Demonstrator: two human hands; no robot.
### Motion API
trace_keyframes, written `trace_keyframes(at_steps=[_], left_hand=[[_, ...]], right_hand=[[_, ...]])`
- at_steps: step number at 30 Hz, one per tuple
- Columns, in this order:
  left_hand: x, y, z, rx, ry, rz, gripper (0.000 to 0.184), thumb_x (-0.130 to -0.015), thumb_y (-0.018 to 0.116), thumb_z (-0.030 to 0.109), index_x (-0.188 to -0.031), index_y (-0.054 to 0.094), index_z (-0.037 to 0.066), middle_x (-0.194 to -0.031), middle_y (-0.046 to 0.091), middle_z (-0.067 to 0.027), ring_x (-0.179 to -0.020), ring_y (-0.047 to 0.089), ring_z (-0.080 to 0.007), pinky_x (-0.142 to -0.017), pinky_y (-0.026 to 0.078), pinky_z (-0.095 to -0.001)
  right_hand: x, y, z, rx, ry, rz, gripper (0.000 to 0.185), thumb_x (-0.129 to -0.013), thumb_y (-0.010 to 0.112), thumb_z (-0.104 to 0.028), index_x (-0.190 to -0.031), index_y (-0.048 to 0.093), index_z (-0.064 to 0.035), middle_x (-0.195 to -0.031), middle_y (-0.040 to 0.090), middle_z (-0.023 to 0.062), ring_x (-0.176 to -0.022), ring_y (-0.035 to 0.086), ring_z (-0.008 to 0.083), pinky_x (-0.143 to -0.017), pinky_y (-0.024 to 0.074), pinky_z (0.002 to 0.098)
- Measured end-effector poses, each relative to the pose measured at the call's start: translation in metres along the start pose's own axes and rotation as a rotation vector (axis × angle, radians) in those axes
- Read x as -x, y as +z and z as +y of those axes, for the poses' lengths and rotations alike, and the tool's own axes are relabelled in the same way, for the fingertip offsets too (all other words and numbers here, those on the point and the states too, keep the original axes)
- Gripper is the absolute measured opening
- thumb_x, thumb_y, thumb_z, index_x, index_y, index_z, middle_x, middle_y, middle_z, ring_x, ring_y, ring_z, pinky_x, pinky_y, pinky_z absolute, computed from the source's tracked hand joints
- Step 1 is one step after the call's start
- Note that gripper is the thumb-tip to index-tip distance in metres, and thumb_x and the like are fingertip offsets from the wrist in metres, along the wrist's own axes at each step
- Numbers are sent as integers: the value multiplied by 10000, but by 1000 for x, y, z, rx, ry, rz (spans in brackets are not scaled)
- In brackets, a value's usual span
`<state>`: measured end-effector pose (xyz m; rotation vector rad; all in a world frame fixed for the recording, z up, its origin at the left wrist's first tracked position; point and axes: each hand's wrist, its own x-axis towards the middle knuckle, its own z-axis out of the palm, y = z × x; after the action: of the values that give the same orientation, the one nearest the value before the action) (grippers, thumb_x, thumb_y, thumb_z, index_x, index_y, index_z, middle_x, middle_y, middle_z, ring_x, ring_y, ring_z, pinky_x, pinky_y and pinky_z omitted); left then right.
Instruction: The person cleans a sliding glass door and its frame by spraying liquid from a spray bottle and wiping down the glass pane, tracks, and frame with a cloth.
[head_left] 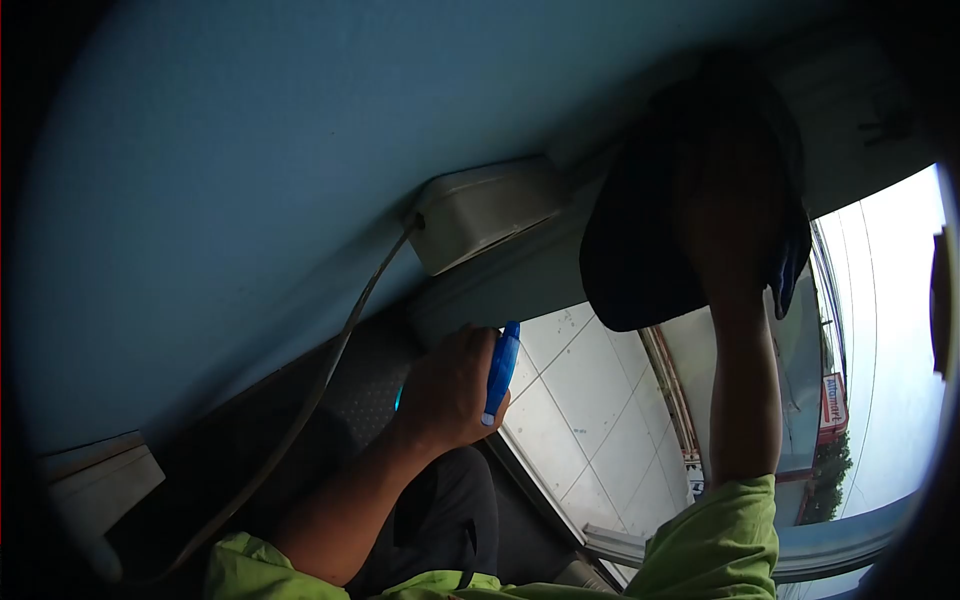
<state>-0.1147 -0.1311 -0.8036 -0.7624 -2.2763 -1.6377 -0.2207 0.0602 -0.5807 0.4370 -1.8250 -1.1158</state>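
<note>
My left hand is closed around a blue spray bottle; its blue head with a pale tip shows beside my fingers, and most of the body is hidden. Raised at the upper right, my right hand is on a dark cloth held at the pale wall beside the bright opening. Deep shadow covers the fingers there, and the cloth hangs around the hand. Between both hands, a beige box is fixed to the wall, with a cable running from it.
The blue wall fills the upper left. White floor tiles show through the opening, with a red-and-white sign and overhead wires beyond. A pale block is at the lower left. My knee is below my left hand.
</note>
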Motion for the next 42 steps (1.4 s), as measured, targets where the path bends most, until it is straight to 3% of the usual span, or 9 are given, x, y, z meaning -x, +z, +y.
trace_keyframes(at_steps=[3, 8, 19, 21, 28, 31, 33, 39, 42], left_hand=[[0, -5, 2, -7, -86, -49, 347, -740, 638, 127, -1032, 515, -12, -913, 566, -196, -857, 593, -385, -742, 506, -460], [6, -22, 9, -40, -143, -78, 344, -746, 640, 130, -1036, 521, -11, -918, 562, -186, -822, 602, -367, -720, 516, -433], [21, -44, 13, -182, -235, -112, 468, -704, 750, 156, -1049, 475, 1, -991, 547, -171, -910, 609, -334, -725, 546, -409], [19, -46, 15, -189, -242, -130, 467, -710, 747, 152, -1059, 475, 0, -995, 549, -170, -913, 610, -331, -746, 550, -400], [14, -33, 14, -156, -278, -152, 398, -734, 652, 128, -1071, 498, -17, -982, 562, -188, -881, 605, -371, -764, 532, -426], [19, -38, 15, -174, -295, -150, 398, -732, 652, 130, -1068, 497, -15, -982, 561, -186, -890, 606, -371, -769, 531, -427], [24, -42, 17, -186, -281, -165, 400, -738, 663, 133, -1070, 494, -13, -998, 563, -185, -902, 609, -367, -775, 533, -431], [32, -44, 28, -234, -336, -359, 440, -749, 701, 147, -1100, 488, -11, -1030, 563, -182, -941, 613, -361, -806, 535, -421], [32, -38, 27, -242, -341, -479, 478, -749, 714, 159, -1129, 483, -16, -1054, 563, -188, -959, 613, -363, -820, 533, -419]], right_hand=[[59, -19, -95, -313, -82, -230, 263, -948, 537, -308, -903, 668, -85, -805, 670, 132, -713, 671, 285, -711, 526, 404], [155, 9, -219, -936, 60, -930, 301, -837, 555, -170, -1098, 677, -83, -1131, 643, 170, -1055, 605, 331, -979, 428, 436], [140, -1, -251, -909, 24, -767, 301, -796, 560, -138, -1052, 695, -56, -1117, 656, 200, -1078, 614, 336, -1023, 408, 433], [121, 6, -207, -853, 149, -244, 119, -824, 599, -163, -733, 652, -108, -595, 629, 102, -493, 623, 282, -509, 502, 373], [167, 17, -271, -670, 19, -392, 486, -762, 517, -148, -1205, 582, 42, -1249, 588, 149, -1156, 528, 299, -1007, 362, 443], [220, 39, -345, -1306, 356, -503, 415, -773, 517, -146, -1147, 638, -11, -1176, 619, 196, -1092, 569, 344, -981, 393, 491], [224, 41, -363, -817, 186, -435, 355, -777, 522, -74, -1111, 641, -71, -1182, 601, 182, -1117, 541, 312, -980, 375, 456], [168, 18, -266, -964, 284, -355, 184, -765, 556, -81, -883, 697, -90, -811, 698, 134, -683, 675, 287, -720, 543, 387], [203, 28, -296, -985, 247, -402, 191, -753, 567, -82, -895, 695, -72, -871, 695, 150, -766, 674, 291, -784, 529, 391]])
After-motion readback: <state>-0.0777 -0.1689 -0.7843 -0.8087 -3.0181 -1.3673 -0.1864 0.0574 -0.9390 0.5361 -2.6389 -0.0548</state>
